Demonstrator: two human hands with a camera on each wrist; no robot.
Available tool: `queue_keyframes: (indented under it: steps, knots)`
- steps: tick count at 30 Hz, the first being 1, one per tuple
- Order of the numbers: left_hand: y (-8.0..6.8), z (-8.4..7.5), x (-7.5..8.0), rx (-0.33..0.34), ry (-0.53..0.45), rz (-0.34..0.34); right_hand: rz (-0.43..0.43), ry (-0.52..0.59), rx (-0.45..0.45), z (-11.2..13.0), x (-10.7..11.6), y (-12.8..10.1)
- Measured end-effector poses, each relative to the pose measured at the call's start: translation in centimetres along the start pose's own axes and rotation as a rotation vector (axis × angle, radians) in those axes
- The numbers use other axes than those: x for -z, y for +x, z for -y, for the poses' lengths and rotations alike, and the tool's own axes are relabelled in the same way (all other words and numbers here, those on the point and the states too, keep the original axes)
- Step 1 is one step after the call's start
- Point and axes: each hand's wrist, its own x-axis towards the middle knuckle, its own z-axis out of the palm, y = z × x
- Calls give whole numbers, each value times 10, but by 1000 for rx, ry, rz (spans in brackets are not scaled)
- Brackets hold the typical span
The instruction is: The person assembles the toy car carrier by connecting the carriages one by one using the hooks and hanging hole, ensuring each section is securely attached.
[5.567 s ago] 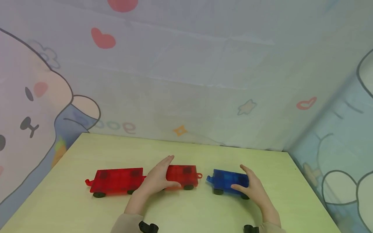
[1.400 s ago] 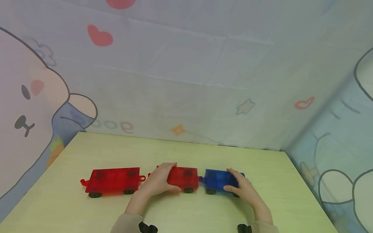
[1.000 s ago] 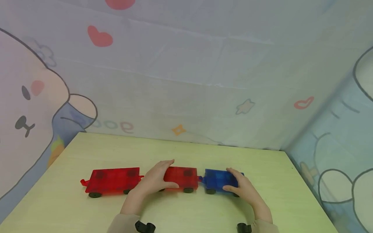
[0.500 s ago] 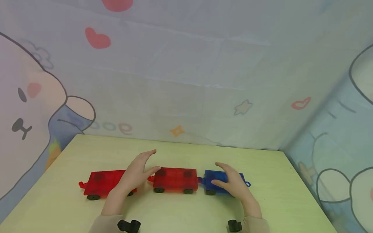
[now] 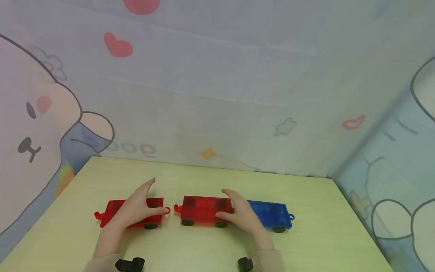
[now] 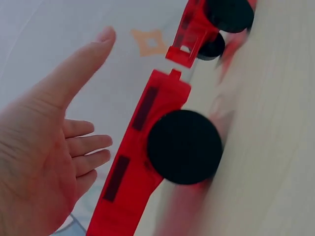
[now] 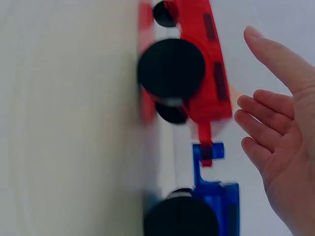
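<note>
Three toy wagons stand in a row on the pale table [image 5: 204, 249]. My left hand [image 5: 139, 204] arches open over the right half of the long red wagon [image 5: 106, 214]. The left wrist view shows the palm [image 6: 44, 147] apart from that wagon [image 6: 142, 162]. My right hand [image 5: 234, 207] hovers open where the short red wagon [image 5: 200, 208] meets the blue wagon [image 5: 272, 214]. In the right wrist view the fingers [image 7: 275, 128] stay clear of the red wagon [image 7: 206, 73], which is hooked to the blue one [image 7: 216, 201]. A small gap separates the two red wagons.
A printed cloth backdrop [image 5: 217, 94] with hearts and cartoon animals rises right behind the table's far edge and along both sides. The table's front strip lies bare between my sleeves.
The blue wagon has been joined to the short red wagon. My left hand has shifted left from the short red wagon to the long one. My right hand has slid left off the blue wagon.
</note>
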Motion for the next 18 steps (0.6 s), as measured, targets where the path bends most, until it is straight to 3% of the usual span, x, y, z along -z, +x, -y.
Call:
queue_keyframes:
  steps: [11,18]
  knots:
    - [-7,11,11,14,38,63,76,-25,-4,-1,-12,4]
    - [-13,16,16,-33,44,81,97,-43,-9,-4,-14,4]
